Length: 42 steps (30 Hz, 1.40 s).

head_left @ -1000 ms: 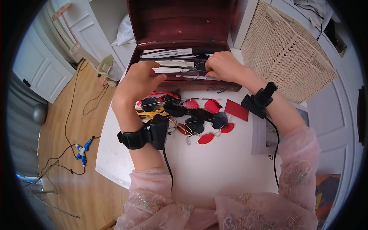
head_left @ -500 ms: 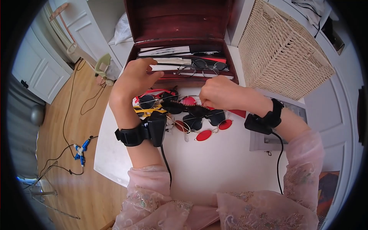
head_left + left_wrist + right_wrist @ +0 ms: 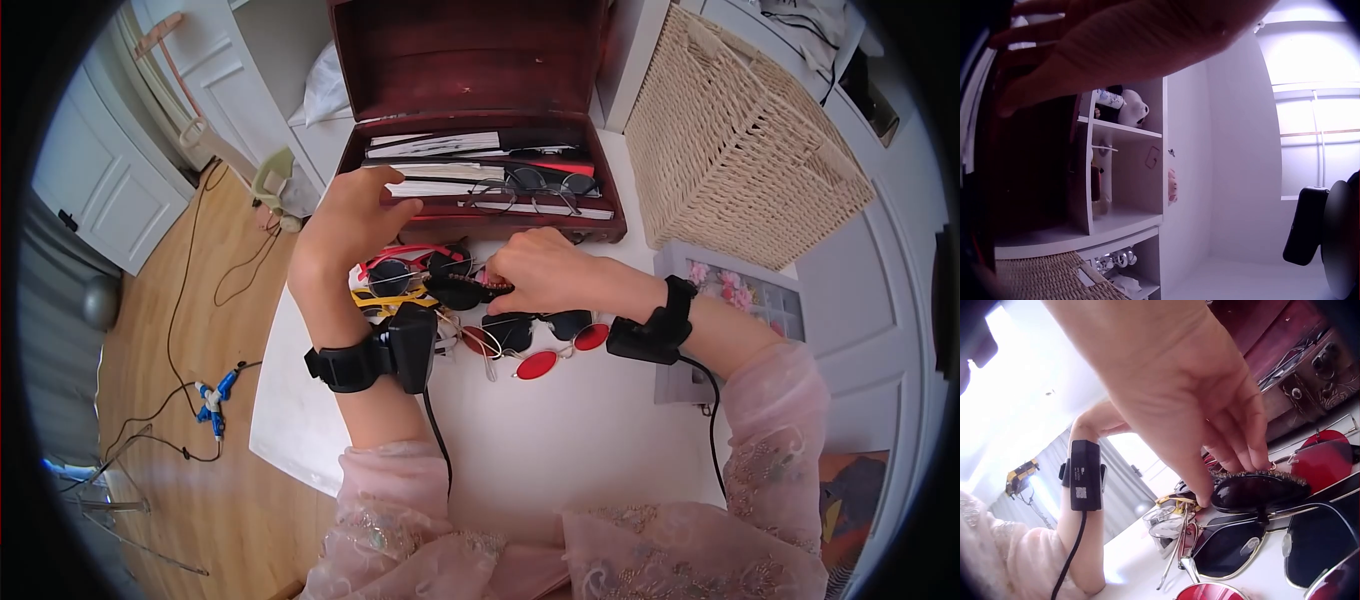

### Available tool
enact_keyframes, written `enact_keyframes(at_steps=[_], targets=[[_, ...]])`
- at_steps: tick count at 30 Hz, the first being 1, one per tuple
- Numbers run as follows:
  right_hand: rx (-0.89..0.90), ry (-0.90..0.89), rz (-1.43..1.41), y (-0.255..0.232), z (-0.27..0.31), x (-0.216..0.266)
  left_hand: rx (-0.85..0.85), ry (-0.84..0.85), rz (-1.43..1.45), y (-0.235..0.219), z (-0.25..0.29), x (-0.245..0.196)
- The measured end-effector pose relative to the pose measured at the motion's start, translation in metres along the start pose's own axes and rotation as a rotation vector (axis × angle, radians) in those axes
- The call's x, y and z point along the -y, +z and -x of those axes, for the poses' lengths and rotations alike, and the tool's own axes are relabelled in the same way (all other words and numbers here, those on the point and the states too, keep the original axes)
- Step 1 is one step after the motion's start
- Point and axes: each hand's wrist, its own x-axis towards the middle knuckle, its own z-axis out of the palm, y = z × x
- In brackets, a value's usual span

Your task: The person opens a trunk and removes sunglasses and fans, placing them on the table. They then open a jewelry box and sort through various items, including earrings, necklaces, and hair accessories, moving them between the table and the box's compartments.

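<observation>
Black sunglasses (image 3: 455,290) with a studded rim lie among other glasses, and my right hand (image 3: 545,270) pinches them between thumb and fingers. In the right wrist view the thumb is at the near side of the dark lens (image 3: 1254,490), the fingers behind it. Sunglasses with large dark lenses (image 3: 1229,547) and a pair with red lenses (image 3: 535,365) lie in front. Yellow-framed glasses (image 3: 390,300) are to the left. My left hand (image 3: 350,215) is over the front left corner of a dark red chest (image 3: 590,228), fingers extended, holding nothing.
The chest's raised lid (image 3: 470,70) stands at the back. Inside are papers (image 3: 440,145) and round-lens glasses (image 3: 525,180). A woven basket (image 3: 745,140) is right of the chest, with a flower-patterned box (image 3: 735,290) before it. Cables (image 3: 185,300) run over the floor at left.
My right hand has come out of the chest, where dark round-lens glasses now show, and moved toward me and left to the studded black sunglasses. The left hand has barely moved.
</observation>
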Motion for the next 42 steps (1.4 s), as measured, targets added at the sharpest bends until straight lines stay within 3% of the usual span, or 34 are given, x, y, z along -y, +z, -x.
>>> enact_keyframes(at_steps=[5, 23, 25, 30, 35, 42], targets=[[-0.001, 0.051, -0.097, 0.005, -0.003, -0.006, -0.012, 0.026, -0.023, 0.001, -0.001, 0.003], [0.085, 0.141, -0.050, -0.009, -0.004, -0.010, -0.061, 0.083, 0.021, 0.004, -0.002, 0.007], [0.123, 0.141, -0.044, -0.017, -0.002, -0.009, -0.067, 0.109, 0.017, 0.005, -0.002, 0.008], [0.222, 0.127, -0.041, -0.030, 0.005, -0.012, 0.001, -0.022, 0.056, -0.003, 0.002, 0.000], [0.284, 0.087, -0.050, -0.042, 0.011, -0.014, -0.043, 0.055, 0.032, 0.001, 0.001, 0.005], [0.204, 0.051, -0.123, -0.063, 0.024, -0.020, 0.014, 0.014, -0.037, 0.001, -0.002, 0.004]])
